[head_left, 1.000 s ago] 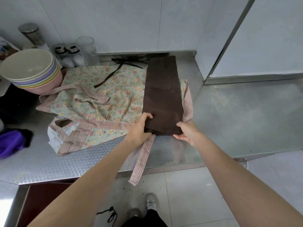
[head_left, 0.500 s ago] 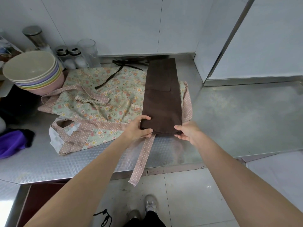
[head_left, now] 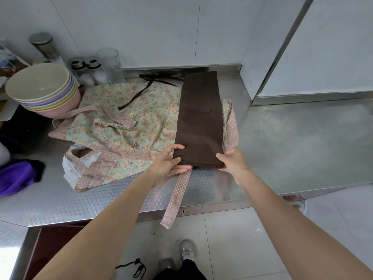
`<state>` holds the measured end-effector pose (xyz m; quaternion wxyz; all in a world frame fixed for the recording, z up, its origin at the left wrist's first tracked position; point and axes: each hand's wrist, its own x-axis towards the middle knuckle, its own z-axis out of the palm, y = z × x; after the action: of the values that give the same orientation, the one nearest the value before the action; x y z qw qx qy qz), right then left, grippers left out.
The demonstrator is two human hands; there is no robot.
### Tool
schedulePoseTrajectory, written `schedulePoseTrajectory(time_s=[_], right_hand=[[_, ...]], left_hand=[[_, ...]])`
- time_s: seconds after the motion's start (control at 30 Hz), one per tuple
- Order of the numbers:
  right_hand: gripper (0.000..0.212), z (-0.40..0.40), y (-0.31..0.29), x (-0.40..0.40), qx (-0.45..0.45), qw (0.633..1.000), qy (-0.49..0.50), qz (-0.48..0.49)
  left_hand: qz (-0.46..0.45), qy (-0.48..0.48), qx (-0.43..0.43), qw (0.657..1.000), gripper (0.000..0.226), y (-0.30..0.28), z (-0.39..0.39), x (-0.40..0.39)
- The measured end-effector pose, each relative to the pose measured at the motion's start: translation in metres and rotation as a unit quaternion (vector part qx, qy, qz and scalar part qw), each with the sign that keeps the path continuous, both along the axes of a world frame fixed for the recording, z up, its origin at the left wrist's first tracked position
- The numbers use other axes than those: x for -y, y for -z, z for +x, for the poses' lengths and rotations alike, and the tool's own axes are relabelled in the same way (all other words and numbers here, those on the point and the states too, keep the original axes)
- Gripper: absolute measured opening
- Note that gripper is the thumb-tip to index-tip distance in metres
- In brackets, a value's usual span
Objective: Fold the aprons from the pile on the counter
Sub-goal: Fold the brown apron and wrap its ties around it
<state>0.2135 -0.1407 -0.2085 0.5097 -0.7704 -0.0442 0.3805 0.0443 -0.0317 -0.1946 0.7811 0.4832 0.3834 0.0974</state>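
Note:
A brown apron (head_left: 199,122), folded into a long narrow strip, lies lengthwise on top of a floral apron (head_left: 129,126) with pink dotted trim, spread on the steel counter (head_left: 302,142). My left hand (head_left: 167,161) pinches the strip's near left corner, thumb under the edge and fingers on top. My right hand (head_left: 232,161) grips the near right corner. The brown ties (head_left: 153,79) trail at the back. One dotted strap (head_left: 176,197) hangs over the counter's front edge.
A stack of pastel bowls (head_left: 42,87) stands at the back left, with shakers (head_left: 86,69) and a glass (head_left: 110,63) behind the aprons. A purple cloth (head_left: 16,176) lies at the left edge. Bare steel stretches to the right. A wall corner (head_left: 250,83) juts in at the back right.
Both hands have closed in on the near end of the brown strip; the left hand's thumb has slid under the corner. The aprons have barely shifted.

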Motion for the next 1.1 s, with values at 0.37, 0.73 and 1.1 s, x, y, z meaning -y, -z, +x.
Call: schedulePoseTrajectory(time_s=[0.37, 0.73, 1.1], right_hand=[[0.038, -0.001, -0.006, 0.002, 0.108, 0.992, -0.059, 0.011], [0.052, -0.005, -0.007, 0.017, 0.038, 0.985, -0.166, -0.025], [0.008, 0.003, -0.016, 0.005, 0.273, 0.948, -0.161, 0.021]], left_hand=[[-0.041, -0.055, -0.094, 0.993, 0.016, -0.010, 0.004, -0.014], [-0.005, 0.092, -0.133, 0.987, 0.037, -0.008, -0.011, -0.017], [0.167, 0.009, -0.125, 0.978, 0.022, -0.012, 0.001, -0.025]])
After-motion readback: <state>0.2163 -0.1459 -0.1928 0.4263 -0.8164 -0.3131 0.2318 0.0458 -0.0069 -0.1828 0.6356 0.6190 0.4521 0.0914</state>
